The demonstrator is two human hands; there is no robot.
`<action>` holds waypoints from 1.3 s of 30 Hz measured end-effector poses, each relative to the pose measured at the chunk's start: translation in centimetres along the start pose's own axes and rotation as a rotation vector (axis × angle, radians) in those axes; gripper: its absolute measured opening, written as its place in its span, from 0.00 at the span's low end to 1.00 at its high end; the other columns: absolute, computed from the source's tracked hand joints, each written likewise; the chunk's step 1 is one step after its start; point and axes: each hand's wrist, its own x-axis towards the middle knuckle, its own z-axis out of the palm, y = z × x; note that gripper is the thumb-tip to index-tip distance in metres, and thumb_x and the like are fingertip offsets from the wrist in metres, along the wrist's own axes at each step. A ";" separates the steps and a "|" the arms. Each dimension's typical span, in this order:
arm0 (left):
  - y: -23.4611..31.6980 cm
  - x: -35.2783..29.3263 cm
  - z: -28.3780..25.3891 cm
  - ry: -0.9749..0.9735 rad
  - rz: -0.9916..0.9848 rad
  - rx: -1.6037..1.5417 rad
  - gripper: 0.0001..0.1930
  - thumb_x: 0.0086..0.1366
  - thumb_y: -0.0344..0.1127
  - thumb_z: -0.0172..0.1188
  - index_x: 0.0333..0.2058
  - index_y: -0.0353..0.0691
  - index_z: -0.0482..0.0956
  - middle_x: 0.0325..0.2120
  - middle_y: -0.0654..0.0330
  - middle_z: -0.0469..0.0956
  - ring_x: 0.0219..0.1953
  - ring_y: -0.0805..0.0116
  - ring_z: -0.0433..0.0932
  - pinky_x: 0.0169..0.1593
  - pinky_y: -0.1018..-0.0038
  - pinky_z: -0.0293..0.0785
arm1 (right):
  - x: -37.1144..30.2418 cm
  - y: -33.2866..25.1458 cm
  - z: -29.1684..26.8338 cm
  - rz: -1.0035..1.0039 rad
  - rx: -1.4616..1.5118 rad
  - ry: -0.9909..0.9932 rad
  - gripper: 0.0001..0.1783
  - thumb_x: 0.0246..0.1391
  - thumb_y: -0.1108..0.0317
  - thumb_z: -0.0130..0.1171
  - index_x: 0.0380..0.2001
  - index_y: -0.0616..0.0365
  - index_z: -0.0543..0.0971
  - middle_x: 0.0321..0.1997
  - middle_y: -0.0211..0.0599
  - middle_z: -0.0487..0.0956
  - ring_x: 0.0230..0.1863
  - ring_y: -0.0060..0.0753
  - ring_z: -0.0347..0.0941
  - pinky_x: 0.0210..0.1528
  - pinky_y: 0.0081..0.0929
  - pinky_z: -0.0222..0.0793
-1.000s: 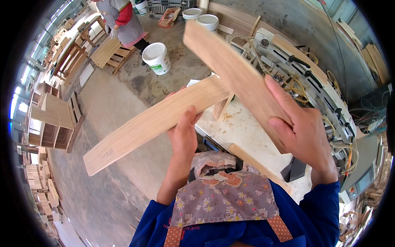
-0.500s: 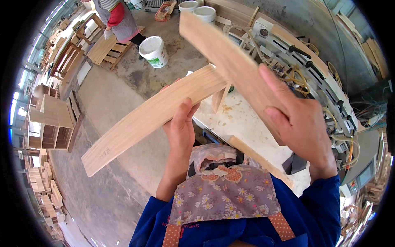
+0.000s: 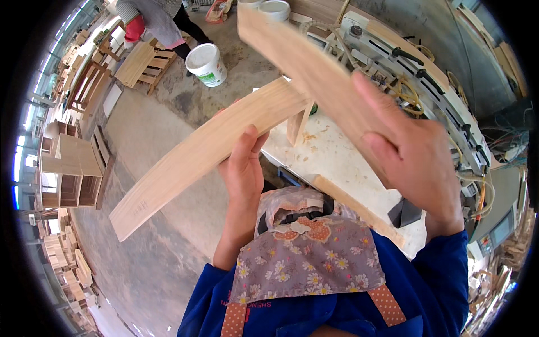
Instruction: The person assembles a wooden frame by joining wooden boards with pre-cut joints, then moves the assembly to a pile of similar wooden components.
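Note:
A curved wooden slat (image 3: pixel 191 157) slants from the lower left up to the centre, gripped by my left hand (image 3: pixel 244 165) with the thumb on its upper face. My right hand (image 3: pixel 418 151) is closed around a second curved wooden slat (image 3: pixel 303 62), which reaches up and leftward. Around the centre the second slat passes over the far end of the first; whether they touch I cannot tell. Just below that crossing, a short upright wood piece (image 3: pixel 297 126) shows, its upper part hidden by the slats.
A white-topped bench (image 3: pixel 342 163) carries a long wooden strip (image 3: pixel 353 208) and a dark block (image 3: pixel 404 213). Clamps and hoses line the machine (image 3: pixel 415 73) at right. Beyond stand a white bucket (image 3: pixel 206 64), a pallet (image 3: pixel 151 67) and a bending co-worker (image 3: pixel 160 22). A wooden cabinet (image 3: pixel 73 168) stands left.
Both slats stay in my hands, with the right one shifted slightly up in the picture. The co-worker has bent down toward the pallet.

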 end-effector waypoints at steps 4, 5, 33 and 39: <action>0.1 -0.2 0.3 -0.023 -0.021 0.010 0.29 0.57 0.28 0.56 0.56 0.39 0.55 0.56 0.54 0.62 0.54 0.63 0.67 0.52 0.65 0.72 | -0.8 0.0 0.4 0.035 -0.058 -0.098 0.33 0.47 0.67 0.54 0.60 0.44 0.62 0.23 0.48 0.76 0.20 0.46 0.74 0.27 0.35 0.70; 0.1 -0.2 0.4 -0.027 -0.024 0.011 0.29 0.57 0.28 0.56 0.56 0.39 0.55 0.56 0.54 0.62 0.54 0.63 0.67 0.52 0.65 0.72 | -0.7 0.0 0.4 0.039 -0.061 -0.097 0.33 0.46 0.68 0.55 0.59 0.44 0.63 0.28 0.48 0.77 0.21 0.46 0.74 0.28 0.34 0.71; 4.8 -0.6 -0.2 -0.106 0.149 -0.026 0.30 0.58 0.34 0.58 0.57 0.34 0.58 0.51 0.49 0.67 0.50 0.62 0.72 0.42 0.71 0.78 | -12.8 17.0 17.1 0.381 0.028 -0.201 0.33 0.44 0.67 0.61 0.55 0.60 0.66 0.53 0.49 0.72 0.53 0.45 0.69 0.53 0.32 0.64; 3.5 -0.8 1.8 -0.190 -0.006 -0.038 0.32 0.55 0.36 0.61 0.56 0.35 0.58 0.53 0.45 0.65 0.51 0.59 0.71 0.41 0.71 0.79 | -2.2 5.1 7.2 -0.082 0.632 0.302 0.38 0.38 0.61 0.69 0.54 0.61 0.67 0.51 0.46 0.73 0.51 0.39 0.71 0.54 0.29 0.64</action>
